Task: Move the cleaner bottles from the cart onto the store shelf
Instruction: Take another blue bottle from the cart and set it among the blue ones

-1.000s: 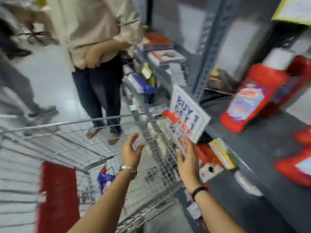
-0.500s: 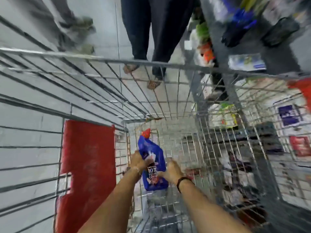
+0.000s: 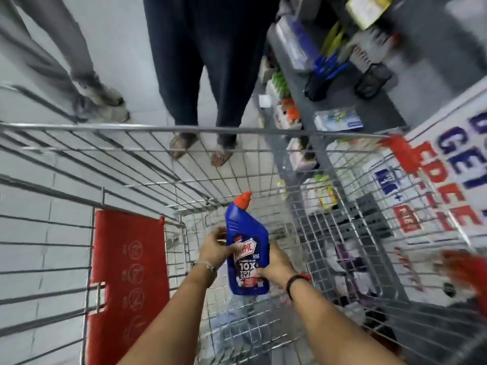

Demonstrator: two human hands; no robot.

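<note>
**Bottle held upright over the cart**

While both hands grip it, the bottle stands nearly upright inside the wire cart, its long axis running from the base near the wrists up to the cap, which points away from the person and leans slightly right. The left hand closes on the bottle's left edge at mid-height, fingers curled against the label. The right hand wraps the lower right side, thumb across the front near the bottom of the label.

The bottle is deep blue plastic with a broad flat body that narrows to a shoulder and a bent neck, topped by a red-orange cap. Its front label shows a red and white logo and large white "10X" lettering; the smaller print is too blurred to read.

A red flap with faint pictograms lies against the cart's left side. Beyond the cart's far rim stand a person's dark trouser legs and sandalled feet. To the right is a grey shelf with blurred goods, and a white sign with blue and red letters.
</note>
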